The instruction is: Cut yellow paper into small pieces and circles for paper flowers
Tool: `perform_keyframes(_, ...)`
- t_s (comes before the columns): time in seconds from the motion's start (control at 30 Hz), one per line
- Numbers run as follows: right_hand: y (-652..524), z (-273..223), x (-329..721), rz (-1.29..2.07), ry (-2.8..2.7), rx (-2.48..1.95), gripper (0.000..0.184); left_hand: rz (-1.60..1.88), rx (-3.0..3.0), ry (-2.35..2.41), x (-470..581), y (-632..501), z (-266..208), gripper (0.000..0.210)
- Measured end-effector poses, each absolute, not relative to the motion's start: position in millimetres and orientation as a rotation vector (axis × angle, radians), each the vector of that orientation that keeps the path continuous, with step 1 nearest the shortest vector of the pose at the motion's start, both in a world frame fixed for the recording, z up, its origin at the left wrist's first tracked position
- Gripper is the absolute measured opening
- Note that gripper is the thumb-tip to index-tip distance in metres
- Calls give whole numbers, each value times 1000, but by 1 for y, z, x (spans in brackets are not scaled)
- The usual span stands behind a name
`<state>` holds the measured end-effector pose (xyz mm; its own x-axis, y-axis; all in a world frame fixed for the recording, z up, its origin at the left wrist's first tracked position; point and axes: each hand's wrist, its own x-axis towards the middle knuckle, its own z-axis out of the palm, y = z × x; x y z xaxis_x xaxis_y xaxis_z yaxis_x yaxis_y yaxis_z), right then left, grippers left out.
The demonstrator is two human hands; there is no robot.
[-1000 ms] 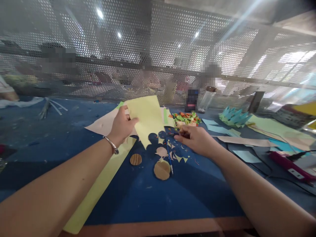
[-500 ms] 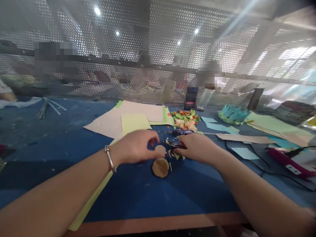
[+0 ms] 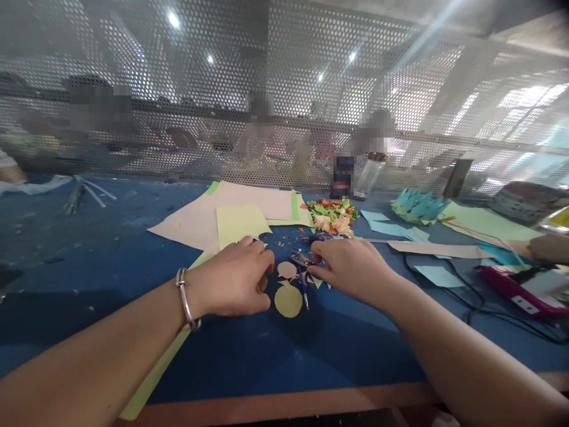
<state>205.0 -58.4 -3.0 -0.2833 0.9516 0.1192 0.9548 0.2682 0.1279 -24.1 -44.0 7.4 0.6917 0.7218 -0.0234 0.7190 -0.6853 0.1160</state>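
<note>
My left hand (image 3: 233,276) is curled just left of two paper circles. Its fingers point inward, and whatever they hold is hidden. Nearest to it lies a yellow paper circle (image 3: 288,300) with a small torn-looking piece at its top edge. A smaller pale pink circle (image 3: 287,270) lies just beyond. My right hand (image 3: 342,261) is closed around the handle end of a small metal-jawed tool that looks like pliers (image 3: 301,258), its jaws pointing left. A thin blue pen-like stick (image 3: 304,290) lies below the jaws, beside the yellow circle.
Pale pink (image 3: 195,219) and yellow paper sheets (image 3: 242,224) lie behind my left hand. Colourful paper scraps (image 3: 331,213) are piled behind my right hand. A blue paper crown shape (image 3: 418,206), a purple power strip (image 3: 511,290) with cables, and another person's hand (image 3: 520,249) are at right.
My left hand has moved left and down, away from the circles. The brown disc at the yellow circle's spot no longer shows there. Another person's hand has appeared at right.
</note>
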Motion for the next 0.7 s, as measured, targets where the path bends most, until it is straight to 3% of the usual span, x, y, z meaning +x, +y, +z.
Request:
perform_keyframes(0.2,-61,-8,197,3,-2635,-1548,10,121,2791,1168,-11,-51,-3,42)
perform_keyframes(0.6,-58,-10,201,10,-2698,-1546,14,234,2397,1042,-5,-47,-15,12)
perform_keyframes(0.7,-57,-7,200,88,-2566,-1506,12,495,2142,1009,-6,-35,-18,22)
